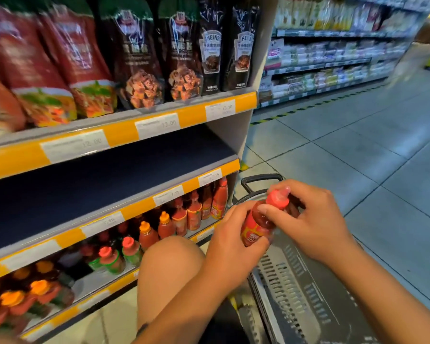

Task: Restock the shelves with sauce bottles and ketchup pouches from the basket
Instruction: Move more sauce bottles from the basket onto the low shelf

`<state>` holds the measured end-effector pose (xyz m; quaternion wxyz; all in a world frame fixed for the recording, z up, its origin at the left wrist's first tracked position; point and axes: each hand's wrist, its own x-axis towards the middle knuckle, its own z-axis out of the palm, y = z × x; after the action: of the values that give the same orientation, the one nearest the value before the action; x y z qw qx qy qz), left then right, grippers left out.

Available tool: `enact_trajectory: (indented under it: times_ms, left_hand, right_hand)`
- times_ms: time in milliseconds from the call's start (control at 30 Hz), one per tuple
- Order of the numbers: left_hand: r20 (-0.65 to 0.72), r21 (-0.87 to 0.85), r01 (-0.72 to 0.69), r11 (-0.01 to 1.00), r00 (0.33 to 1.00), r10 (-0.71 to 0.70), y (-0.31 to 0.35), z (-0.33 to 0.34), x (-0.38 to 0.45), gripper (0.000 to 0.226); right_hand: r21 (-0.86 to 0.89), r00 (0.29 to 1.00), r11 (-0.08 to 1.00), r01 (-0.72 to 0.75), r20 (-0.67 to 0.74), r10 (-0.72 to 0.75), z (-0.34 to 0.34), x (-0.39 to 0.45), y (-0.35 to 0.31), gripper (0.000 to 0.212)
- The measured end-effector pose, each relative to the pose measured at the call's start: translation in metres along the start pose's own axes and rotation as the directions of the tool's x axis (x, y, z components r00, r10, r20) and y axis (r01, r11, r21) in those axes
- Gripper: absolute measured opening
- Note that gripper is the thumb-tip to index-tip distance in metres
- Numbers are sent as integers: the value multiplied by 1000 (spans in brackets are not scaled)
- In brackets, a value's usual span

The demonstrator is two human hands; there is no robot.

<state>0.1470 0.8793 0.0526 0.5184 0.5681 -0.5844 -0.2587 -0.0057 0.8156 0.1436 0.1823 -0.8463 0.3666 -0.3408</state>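
Both hands' grip on sauce bottle, left hand, right hand, cap tilted up-right

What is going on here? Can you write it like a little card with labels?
place: shop aisle
held thing: red sauce bottle, tilted, pink-red cap
left hand: grips the bottle's lower body
right hand: fingers at the bottle's neck below the cap
basket: grey, on the floor beneath the hands
top shelf: standing sauce pouches
middle shelf: nothing on it
bottom shelf: rows of sauce bottles
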Motion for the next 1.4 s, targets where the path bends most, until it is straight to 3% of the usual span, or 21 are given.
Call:
enact_trajectory:
  times_ms: [200, 400, 733, 900, 1100, 1200, 1400]
  left_hand:
    - [-212, 71, 59, 996, 976, -42, 8, -85, -32, 55]
    - [-331, 58, 97, 994, 941, -73, 15, -163, -78, 49]
    - [-689, 231, 228, 946, 725, -7, 9, -289, -188, 44]
    - [-811, 256, 333, 907, 586, 14, -3, -338, -246, 48]
    - [-908, 45, 356, 933, 404, -110, -39, -348, -292, 54]
    - [-909, -29, 408, 913, 368, -193, -65, -340, -311, 54]
    - [-888, -119, 550, 826, 313, -336, -122, -327, -337, 54]
  right_hand:
    - [161, 984, 976, 147, 73, -160, 47, 23, -68, 16]
    - [275, 957, 934, 229, 109, -267, 100, 38, -141, 15]
    - [556, 818, 806, 202, 357, -451, 203, 41, -239, 23]
    - [464, 775, 853, 238, 439, -455, 266, 39, -252, 25]
    - [305, 588, 860, 409, 633, -504, 352, 40, -257, 39]
    - [239, 489, 846, 476, 728, -480, 390, 46, -263, 57]
    - [93, 380, 766, 636, 826, -415, 448, 65, -278, 79]
